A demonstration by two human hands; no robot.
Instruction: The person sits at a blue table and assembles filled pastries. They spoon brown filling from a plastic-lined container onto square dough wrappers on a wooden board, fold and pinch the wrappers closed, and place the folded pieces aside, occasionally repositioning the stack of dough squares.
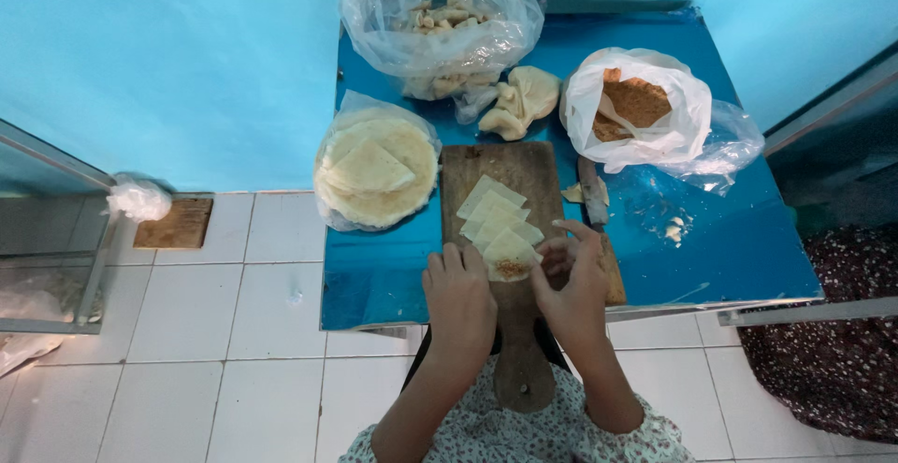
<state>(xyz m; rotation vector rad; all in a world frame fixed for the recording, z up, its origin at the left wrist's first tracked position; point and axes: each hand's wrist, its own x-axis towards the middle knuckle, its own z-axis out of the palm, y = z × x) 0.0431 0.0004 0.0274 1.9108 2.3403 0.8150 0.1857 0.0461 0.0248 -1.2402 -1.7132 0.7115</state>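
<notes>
You are pinching the filled dough square (511, 259) with both the left hand (460, 300) and right hand (572, 285), fingers narrowed, on the wooden board (510, 175).

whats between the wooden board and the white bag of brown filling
In the head view, a knife lies along the wooden board's right edge, with a dough scrap beside it, short of the white bag.

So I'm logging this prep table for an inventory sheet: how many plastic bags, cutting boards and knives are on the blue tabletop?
Plastic bags: 3, namely the clear bag of dough pieces, the bag of round wrappers, and the white bag of brown filling
Cutting boards: 1, the wooden board
Knives: 1, the knife
Total: 5
</notes>
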